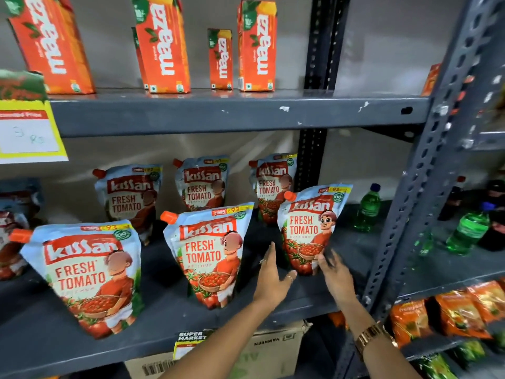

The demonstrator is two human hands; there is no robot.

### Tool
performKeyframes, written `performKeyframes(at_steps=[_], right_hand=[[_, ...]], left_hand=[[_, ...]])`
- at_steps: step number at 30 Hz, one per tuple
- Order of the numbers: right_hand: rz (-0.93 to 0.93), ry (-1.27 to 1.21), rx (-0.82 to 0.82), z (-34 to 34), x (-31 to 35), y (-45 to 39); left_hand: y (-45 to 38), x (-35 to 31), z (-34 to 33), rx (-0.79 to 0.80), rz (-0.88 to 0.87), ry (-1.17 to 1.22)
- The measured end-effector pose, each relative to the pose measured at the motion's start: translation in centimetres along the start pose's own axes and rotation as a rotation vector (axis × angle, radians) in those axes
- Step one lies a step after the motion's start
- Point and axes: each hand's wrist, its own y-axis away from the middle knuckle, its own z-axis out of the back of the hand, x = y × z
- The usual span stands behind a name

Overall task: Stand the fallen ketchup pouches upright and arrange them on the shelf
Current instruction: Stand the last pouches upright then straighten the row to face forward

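Observation:
Several ketchup pouches with orange spouts stand upright on the grey middle shelf [169, 321]. In the front row are a left pouch [84, 274], a middle pouch [209, 253] and a right pouch [310, 228]. Three more stand behind: back left [131, 195], back middle [203, 184] and back right [270, 181]. My left hand [270, 274] is open just left of the front right pouch's base. My right hand [334, 269] is open at that pouch's lower right corner, fingertips at its edge, slightly blurred.
Orange juice cartons [164, 45] stand on the shelf above. A yellow price tag [27, 132] hangs at the left. Green bottles [369, 207] sit right of the pouches, beyond a grey upright post [426, 170]. Orange snack packs [459, 315] and a cardboard box [273, 348] lie below.

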Motion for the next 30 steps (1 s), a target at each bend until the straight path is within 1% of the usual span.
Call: performKeyframes(at_steps=[4, 9, 13, 23, 28, 29, 30], right_hand=[[-0.031, -0.039, 0.063, 0.3, -0.2, -0.6], [-0.066, -0.06, 0.129, 0.5, -0.2, -0.9], [-0.05, -0.028, 0.137, 0.6, -0.2, -1.0], [-0.012, 0.052, 0.149, 0.4, 0.2, -0.6], [0.008, 0.148, 0.129, 0.3, 0.3, -0.7], [0.007, 0.172, 0.134, 0.2, 0.4, -0.8], [0.003, 0.209, 0.164, -1.0, 0.3, 0.9]], left_hand=[[-1.9, -0.5, -0.4, 0.05, 0.136, 0.058], [-3.6, 1.0, -1.6, 0.08, 0.227, 0.082], [-3.5, 0.6, -1.2, 0.104, 0.237, 0.141], [-3.1, 0.2, -0.5, 0.14, 0.258, 0.109], [-2.4, -0.3, -0.3, 0.119, 0.248, 0.149], [-2.5, -0.4, -0.3, 0.112, 0.247, 0.148], [-0.7, 0.8, 0.9, 0.095, 0.269, 0.159]])
